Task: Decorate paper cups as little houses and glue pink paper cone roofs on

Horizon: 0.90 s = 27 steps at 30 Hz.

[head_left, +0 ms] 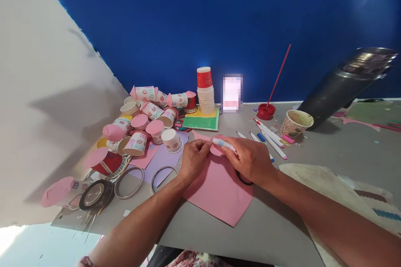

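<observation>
Above a large pink paper sheet (219, 192), my left hand (196, 157) is closed with its fingertips on the left edge of a small pink paper piece (216, 148). My right hand (250, 157) is wrapped round a white tube with blue print (224, 144), whose tip lies over the small pink piece. The tube looks like glue, but its label is too small to read. A dark ring (243, 178) lies partly under my right hand.
Decorated paper cups (136, 142) crowd the left, beside tape rings (129, 182). A cup stack (206, 100) stands on a green book (200, 122). Markers (272, 144), a stained cup (296, 124), a red pot (266, 111), a dark flask (338, 87) and a pale cloth (316, 183) are at right.
</observation>
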### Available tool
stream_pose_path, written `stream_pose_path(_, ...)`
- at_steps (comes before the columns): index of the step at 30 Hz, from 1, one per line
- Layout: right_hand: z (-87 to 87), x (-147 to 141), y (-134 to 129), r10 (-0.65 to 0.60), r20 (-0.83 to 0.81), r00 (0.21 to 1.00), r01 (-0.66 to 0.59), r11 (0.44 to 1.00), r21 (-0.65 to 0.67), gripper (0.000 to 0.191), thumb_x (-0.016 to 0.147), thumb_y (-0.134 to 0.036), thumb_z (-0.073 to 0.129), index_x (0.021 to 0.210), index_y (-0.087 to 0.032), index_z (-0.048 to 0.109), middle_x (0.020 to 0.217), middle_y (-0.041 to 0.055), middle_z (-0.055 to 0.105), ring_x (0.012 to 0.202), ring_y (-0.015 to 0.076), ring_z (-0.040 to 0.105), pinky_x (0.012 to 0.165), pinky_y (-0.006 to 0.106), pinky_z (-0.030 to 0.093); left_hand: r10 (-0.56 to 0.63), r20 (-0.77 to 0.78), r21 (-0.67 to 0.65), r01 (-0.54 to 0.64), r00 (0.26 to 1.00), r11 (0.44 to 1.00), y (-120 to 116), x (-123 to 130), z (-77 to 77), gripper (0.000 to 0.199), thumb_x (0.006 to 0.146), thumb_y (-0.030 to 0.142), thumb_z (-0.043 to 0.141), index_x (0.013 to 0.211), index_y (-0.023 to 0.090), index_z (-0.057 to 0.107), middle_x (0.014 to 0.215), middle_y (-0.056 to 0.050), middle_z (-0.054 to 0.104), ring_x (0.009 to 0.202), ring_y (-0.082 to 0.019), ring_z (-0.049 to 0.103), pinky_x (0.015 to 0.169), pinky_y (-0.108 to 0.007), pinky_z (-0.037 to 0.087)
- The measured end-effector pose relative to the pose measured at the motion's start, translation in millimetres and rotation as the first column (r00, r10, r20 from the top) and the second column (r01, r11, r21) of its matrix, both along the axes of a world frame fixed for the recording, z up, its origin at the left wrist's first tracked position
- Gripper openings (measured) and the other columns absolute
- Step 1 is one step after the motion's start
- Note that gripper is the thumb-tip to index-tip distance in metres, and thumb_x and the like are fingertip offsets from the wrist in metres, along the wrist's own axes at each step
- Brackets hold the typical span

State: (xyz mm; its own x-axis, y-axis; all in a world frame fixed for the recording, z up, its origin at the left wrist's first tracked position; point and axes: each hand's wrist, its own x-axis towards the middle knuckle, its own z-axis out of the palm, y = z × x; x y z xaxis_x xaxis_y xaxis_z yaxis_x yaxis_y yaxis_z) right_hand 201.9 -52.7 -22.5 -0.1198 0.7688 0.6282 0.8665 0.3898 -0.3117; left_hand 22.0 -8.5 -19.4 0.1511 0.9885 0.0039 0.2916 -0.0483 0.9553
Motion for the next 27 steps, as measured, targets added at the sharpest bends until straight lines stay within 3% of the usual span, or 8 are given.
stream_pose_path(3, 5.6, 8.8, 7.5, -0.046, -0.448, 0.893, -0.036, 0.984, -0.172, 0.033, 0.099, -0.047, 0.056, 0.110, -0.022, 0.076, 0.079, 0.0059, 0.079, 0.065, 0.0194, 0.069, 0.060, 0.031, 0.045, 0.021, 0.040, -0.037, -0.019, 0.999, 0.999, 2.9, -1.1, -1.6, 0.025, 0.082, 0.032, 0.061, 0.065, 0.015, 0.069, 0.059, -0.001, 0.061, 0.057, -0.013, 0.054, 0.054, -0.025, 0.035)
stream_pose_path(8, 11.9, 41.6, 30.8, -0.072, -0.939, 0.335, -0.433, 0.874, -0.222, 0.038, 0.081, -0.048, 0.074, 0.112, -0.026, 0.072, 0.112, 0.0081, 0.078, 0.088, 0.0214, 0.072, 0.067, 0.034, 0.056, 0.010, 0.108, -0.079, -0.002, 0.994, 0.997, 6.4, -2.1, -2.1, 0.020, 0.080, 0.029, 0.060, 0.069, 0.016, 0.069, 0.062, -0.002, 0.065, 0.055, -0.014, 0.060, 0.052, -0.024, 0.038)
stream_pose_path(11, 12.1, 56.2, 40.2, -0.091, -0.954, 0.286, -0.509, 0.829, -0.231, 0.036, 0.073, -0.048, 0.081, 0.100, -0.026, 0.071, 0.112, 0.0084, 0.077, 0.099, 0.0246, 0.072, 0.076, 0.039, 0.059, 0.005, 0.134, -0.100, 0.008, 0.991, 0.995, 4.6, -1.7, -0.1, 0.020, 0.081, 0.031, 0.061, 0.071, 0.016, 0.071, 0.064, -0.003, 0.068, 0.054, -0.014, 0.061, 0.052, -0.025, 0.040)
stream_pose_path(14, 11.5, 62.1, 45.1, -0.062, -0.963, 0.264, -0.437, 0.882, -0.176, 0.036, 0.069, -0.048, 0.084, 0.094, -0.026, 0.069, 0.105, 0.0050, 0.076, 0.095, 0.0224, 0.071, 0.076, 0.037, 0.058, 0.010, 0.153, -0.127, 0.010, 0.988, 0.992, 2.4, -1.5, 1.8, 0.020, 0.080, 0.030, 0.063, 0.068, 0.017, 0.070, 0.063, -0.003, 0.067, 0.054, -0.013, 0.059, 0.052, -0.025, 0.041)
stream_pose_path(18, 5.8, 62.0, 48.9, -0.068, -0.918, 0.390, -0.216, 0.963, -0.163, 0.041, 0.066, -0.049, 0.084, 0.093, -0.024, 0.068, 0.083, -0.0003, 0.071, 0.073, 0.0166, 0.064, 0.066, 0.030, 0.051, 0.002, 0.148, -0.117, 0.015, 0.989, 0.993, 1.9, -2.4, 2.7, 0.021, 0.080, 0.031, 0.063, 0.066, 0.017, 0.069, 0.063, -0.002, 0.065, 0.054, -0.012, 0.055, 0.053, -0.025, 0.040)
stream_pose_path(21, -3.5, 58.0, 48.4, -0.150, -0.619, 0.771, -0.053, 0.954, -0.296, 0.035, 0.085, -0.055, 0.066, 0.090, -0.020, 0.068, 0.077, 0.0013, 0.072, 0.067, 0.0168, 0.063, 0.060, 0.029, 0.046, 0.013, 0.125, -0.099, -0.001, 0.992, 0.995, 2.3, -3.2, 3.8, 0.020, 0.080, 0.030, 0.063, 0.067, 0.017, 0.070, 0.065, -0.002, 0.067, 0.057, -0.012, 0.054, 0.054, -0.025, 0.040)
stream_pose_path(23, -9.6, 54.3, 46.8, -0.160, -0.354, 0.921, 0.029, 0.937, -0.348, 0.030, 0.090, -0.049, 0.060, 0.082, -0.020, 0.066, 0.073, 0.0021, 0.071, 0.064, 0.0171, 0.061, 0.058, 0.029, 0.042, 0.021, 0.103, -0.090, -0.012, 0.994, 0.996, 2.5, -3.4, 4.9, 0.020, 0.080, 0.029, 0.062, 0.067, 0.017, 0.071, 0.064, -0.003, 0.067, 0.056, -0.012, 0.053, 0.054, -0.025, 0.039)
stream_pose_path(27, -16.5, 49.8, 46.5, -0.142, -0.137, 0.980, 0.092, 0.943, -0.320, 0.018, 0.084, -0.030, 0.066, 0.071, -0.021, 0.057, 0.074, 0.0049, 0.067, 0.073, 0.0211, 0.059, 0.064, 0.031, 0.036, 0.018, 0.050, -0.060, -0.015, 0.999, 0.998, 3.5, -3.5, 4.8, 0.020, 0.079, 0.028, 0.060, 0.064, 0.017, 0.068, 0.060, -0.002, 0.064, 0.054, -0.012, 0.051, 0.053, -0.026, 0.037)
